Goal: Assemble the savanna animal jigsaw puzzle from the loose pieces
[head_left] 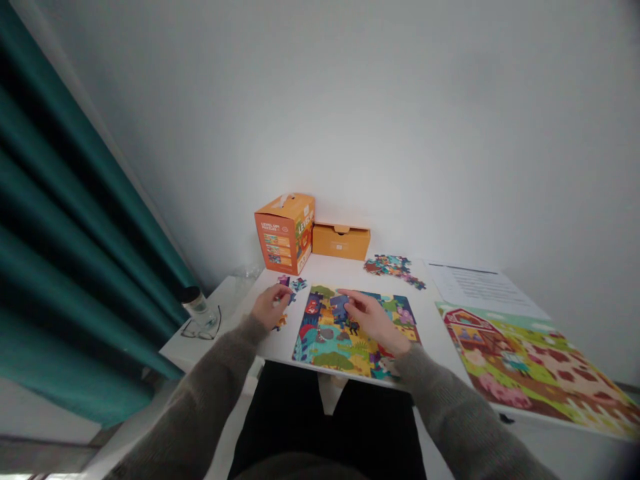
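Right hand [370, 317] nearer: I read thumb and fingers pinching blue jigsaw piece [339, 306] over far, left-of-centre part of animal jigsaw puzzle [330, 347]. Puzzle long axis: left-right. Left hand [271, 307] off puzzle's left edge, beside loose pieces [299, 285]; fingers curled, grip on piece I cannot tell.

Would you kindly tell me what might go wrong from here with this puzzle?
The right hand lies over the puzzle, so its sleeve might disturb it. Loose pieces beside the left hand could be swept aside. The glasses appear near the left sleeve and might be knocked.
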Demonstrator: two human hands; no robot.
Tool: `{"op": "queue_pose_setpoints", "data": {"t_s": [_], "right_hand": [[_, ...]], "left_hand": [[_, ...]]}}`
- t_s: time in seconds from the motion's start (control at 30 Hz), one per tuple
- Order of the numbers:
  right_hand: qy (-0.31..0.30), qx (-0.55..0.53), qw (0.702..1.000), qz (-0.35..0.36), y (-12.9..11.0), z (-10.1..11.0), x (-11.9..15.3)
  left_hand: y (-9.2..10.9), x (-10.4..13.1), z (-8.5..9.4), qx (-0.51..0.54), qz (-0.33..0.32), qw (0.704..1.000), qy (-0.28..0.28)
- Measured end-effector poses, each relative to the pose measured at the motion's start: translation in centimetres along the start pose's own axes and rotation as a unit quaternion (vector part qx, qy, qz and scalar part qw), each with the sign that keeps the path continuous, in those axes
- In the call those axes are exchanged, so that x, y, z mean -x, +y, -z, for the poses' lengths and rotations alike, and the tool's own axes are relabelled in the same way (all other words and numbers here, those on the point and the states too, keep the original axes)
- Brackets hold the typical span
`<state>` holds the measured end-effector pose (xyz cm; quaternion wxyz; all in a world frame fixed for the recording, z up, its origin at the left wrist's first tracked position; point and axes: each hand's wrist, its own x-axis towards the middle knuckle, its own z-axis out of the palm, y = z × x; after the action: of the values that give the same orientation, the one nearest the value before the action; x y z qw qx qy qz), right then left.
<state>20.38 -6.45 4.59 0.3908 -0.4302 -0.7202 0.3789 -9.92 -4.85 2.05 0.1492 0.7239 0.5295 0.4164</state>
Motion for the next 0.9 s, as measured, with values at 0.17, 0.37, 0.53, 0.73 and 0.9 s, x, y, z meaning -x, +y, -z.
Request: {"op": "queue_pose_setpoints", "data": {"t_s": [0.17, 0.37, 0.53, 0.73, 0.9], "right_hand": [[-0.038, 0.033, 0.996, 0.071, -1.9, -0.7, 0.1], [-0.032, 0.001, 0.996, 0.079, -3.7, -1.1, -0.3], [-0.021, 0.019, 0.998, 0.053, -1.3, -1.4, -3.1], [0.005, 0.097, 0.995, -0.008, 2.5, -1.4, -8.5], [-0.031, 0.135, 0.99, -0.001, 2.9, -2.9, -11.4]], "left_hand": [[6.2, 0.4, -2.8, 0.139, -0.038, 0.986, -0.088], [7.4, 1.0, -3.7, 0.292, 0.0, 0.946, -0.14], [5.6, 0.7, -3.5, 0.122, -0.04, 0.99, -0.065], [3.8, 1.7, -3.3, -0.13, -0.144, 0.98, -0.048], [4.4, 3.0, -3.9, -0.171, -0.158, 0.969, -0.085]]}}
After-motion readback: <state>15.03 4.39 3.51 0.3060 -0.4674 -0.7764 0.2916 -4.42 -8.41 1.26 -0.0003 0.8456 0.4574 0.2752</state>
